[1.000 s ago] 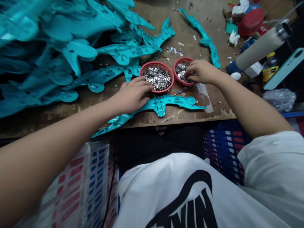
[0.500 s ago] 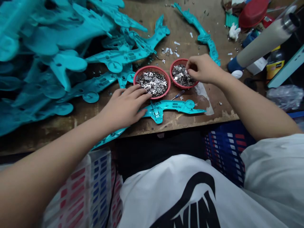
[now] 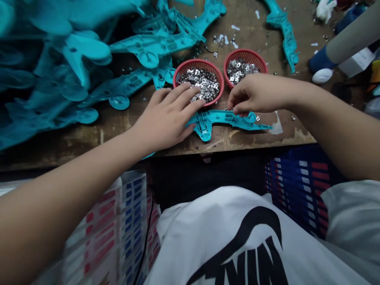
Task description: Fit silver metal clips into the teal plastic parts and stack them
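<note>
Teal plastic part (image 3: 204, 132), long and narrow, lying flat on the wooden bench (image 3: 243, 39) just in front of two baskets, with a broad middle and two thin ribbed arms. Handling, judged from appearance: light and stiff, with arms likely to flex or snap under a twist; surest hold at the thick middle rather than the arm tips. Left hand (image 3: 166, 118) open and relaxed, fingers spread, the lowest finger touching the part's left end and the upper fingertips reaching over the rim of the nearer basket, with no grasp evident. Right hand (image 3: 258, 94) above the part's right arm, fingers curled and tips drawn together just over its top edge; any small piece between them too small to tell. Red basket (image 3: 198, 60) beside the left hand, heaped with small silver clips (image 3: 200, 83), probably slippery and fiddly to pick up singly. Second red basket (image 3: 245, 50) just beyond the right hand, holding a smaller heap of similar clips. Farther out, large heap of teal parts (image 3: 59, 79) to the left, single teal part (image 3: 282, 23) at upper right, metal scraps (image 3: 225, 39) strewn between. At right, grey tube (image 3: 353, 39) with a blue end. Below the bench edge, striped plastic crate (image 3: 299, 190) and white T-shirt (image 3: 228, 221) with black print.
</note>
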Tool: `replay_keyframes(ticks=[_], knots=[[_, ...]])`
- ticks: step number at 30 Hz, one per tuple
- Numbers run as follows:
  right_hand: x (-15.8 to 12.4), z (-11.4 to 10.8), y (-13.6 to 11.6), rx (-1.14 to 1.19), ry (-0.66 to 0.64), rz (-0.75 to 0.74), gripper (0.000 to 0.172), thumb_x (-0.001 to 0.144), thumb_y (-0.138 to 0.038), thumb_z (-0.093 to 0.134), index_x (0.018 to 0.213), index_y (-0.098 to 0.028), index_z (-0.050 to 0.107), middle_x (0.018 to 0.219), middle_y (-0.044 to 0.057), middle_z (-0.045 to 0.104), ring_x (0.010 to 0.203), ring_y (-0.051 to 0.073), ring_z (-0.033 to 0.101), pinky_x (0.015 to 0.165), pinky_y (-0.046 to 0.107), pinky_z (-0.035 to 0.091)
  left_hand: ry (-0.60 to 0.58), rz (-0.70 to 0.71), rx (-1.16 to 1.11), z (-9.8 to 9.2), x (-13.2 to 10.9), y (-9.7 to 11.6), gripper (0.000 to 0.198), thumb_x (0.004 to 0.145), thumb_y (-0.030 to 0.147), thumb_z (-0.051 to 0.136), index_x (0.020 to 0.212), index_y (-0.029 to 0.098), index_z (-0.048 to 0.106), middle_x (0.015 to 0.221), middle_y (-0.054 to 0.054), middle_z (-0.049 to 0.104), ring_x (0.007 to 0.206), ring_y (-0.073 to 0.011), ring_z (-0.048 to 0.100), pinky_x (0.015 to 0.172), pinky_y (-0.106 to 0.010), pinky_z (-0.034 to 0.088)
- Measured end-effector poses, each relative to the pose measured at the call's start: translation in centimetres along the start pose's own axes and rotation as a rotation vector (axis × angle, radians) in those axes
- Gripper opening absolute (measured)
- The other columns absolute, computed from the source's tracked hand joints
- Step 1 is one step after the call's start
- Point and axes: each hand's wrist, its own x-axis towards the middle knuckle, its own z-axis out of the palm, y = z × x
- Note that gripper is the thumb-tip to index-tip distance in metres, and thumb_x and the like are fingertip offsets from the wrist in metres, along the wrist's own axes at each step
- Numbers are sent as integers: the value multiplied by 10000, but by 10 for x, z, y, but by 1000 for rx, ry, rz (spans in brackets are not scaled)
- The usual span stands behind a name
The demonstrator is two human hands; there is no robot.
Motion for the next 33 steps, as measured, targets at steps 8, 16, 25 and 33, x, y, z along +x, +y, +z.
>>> replay_keyframes(ticks=[8, 16, 25, 33], knots=[[19, 21, 23, 28, -14, 20, 287, 1003, -613, 1042, 1104, -347, 1004, 919, 68, 907, 938, 386, 911, 884, 541, 752, -9, -6, -19, 12, 3, -14, 871, 1182, 382, 618, 2032, 261, 471, 2099, -221, 473, 1989, -547, 359, 1564, -815, 357], [27, 31, 25, 17, 33, 23, 173, 979, -491, 1060, 939, -337, 990, 835, 51, 876, 900, 366, 891, 896, 538, 748, -55, 48, 48, 19, 0, -1, 691, 1246, 337, 447, 1879, 246, 709, 2098, -221, 480, 1992, -474, 396, 1537, -781, 446], [22, 33, 10, -239, 50, -9, 197, 1044, -400, 939, 1136, -249, 1026, 959, 92, 920, 1003, 355, 875, 955, 471, 682, -100, 40, 96, 13, 2, -6, 659, 1243, 336, 578, 1884, 350, 729, 2118, -163, 461, 1978, -499, 409, 1506, -736, 519], [2, 42, -25, -359, 122, 21, 176, 1093, -230, 842, 1177, -161, 981, 1020, 164, 910, 1042, 366, 857, 949, 442, 629, -100, -83, 46, 8, 8, -16, 979, 1164, 503, 785, 2052, 283, 436, 2132, -231, 388, 2005, -561, 310, 1563, -773, 417]])
